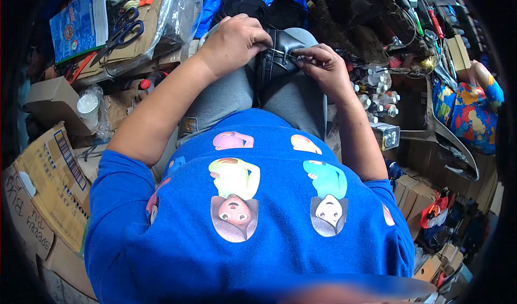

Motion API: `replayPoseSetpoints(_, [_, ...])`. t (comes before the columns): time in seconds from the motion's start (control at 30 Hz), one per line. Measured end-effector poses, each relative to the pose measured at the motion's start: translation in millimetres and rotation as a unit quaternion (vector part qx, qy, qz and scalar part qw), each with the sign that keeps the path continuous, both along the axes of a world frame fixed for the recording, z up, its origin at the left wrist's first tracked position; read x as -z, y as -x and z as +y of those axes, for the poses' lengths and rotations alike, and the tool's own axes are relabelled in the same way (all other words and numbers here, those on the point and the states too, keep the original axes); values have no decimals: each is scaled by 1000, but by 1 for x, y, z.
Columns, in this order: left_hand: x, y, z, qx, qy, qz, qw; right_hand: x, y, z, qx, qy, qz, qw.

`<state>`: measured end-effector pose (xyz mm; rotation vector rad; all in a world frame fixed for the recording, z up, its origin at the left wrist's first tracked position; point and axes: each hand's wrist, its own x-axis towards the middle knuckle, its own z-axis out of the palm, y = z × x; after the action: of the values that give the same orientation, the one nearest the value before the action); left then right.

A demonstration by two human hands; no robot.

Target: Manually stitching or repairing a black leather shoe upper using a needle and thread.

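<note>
A black leather piece (273, 69) with stitched seams, perhaps a shoe or a bag, rests in my lap between my grey-trousered thighs. Over it, my left hand (237, 41) is closed in a pinch on a thin, light-coloured needle-like piece (277, 51). My right hand (324, 69) faces it from the other side, thumb and forefinger pressed together by the far end of that piece. What the right fingertips hold is too small to make out. The fingertips of both hands are a short gap apart, just above the leather.
Scissors (123, 32) and a blue book (81, 25) lie on cardboard at the left, near a white cup (88, 105). Several small bottles (383, 96) stand to my right. Tools, including a red-handled one (435, 23), lie far right. Another person's arm (483, 76) shows at the right edge.
</note>
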<state>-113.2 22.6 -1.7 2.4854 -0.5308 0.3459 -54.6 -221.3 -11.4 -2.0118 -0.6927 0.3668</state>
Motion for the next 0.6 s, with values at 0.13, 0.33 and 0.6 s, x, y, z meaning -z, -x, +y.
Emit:
replayPoseSetpoints(0.13, [6, -6, 3, 15, 17, 11, 1000, 7, -3, 0, -13, -50, 43, 998])
replayPoseSetpoints(0.33, [5, 1, 10, 17, 81, 60, 995, 7, -7, 0, -35, -36, 62, 997])
replayPoseSetpoints(0.6, [14, 1, 0, -28, 268, 255, 929, 21, 0, 6, -3, -53, 93, 994])
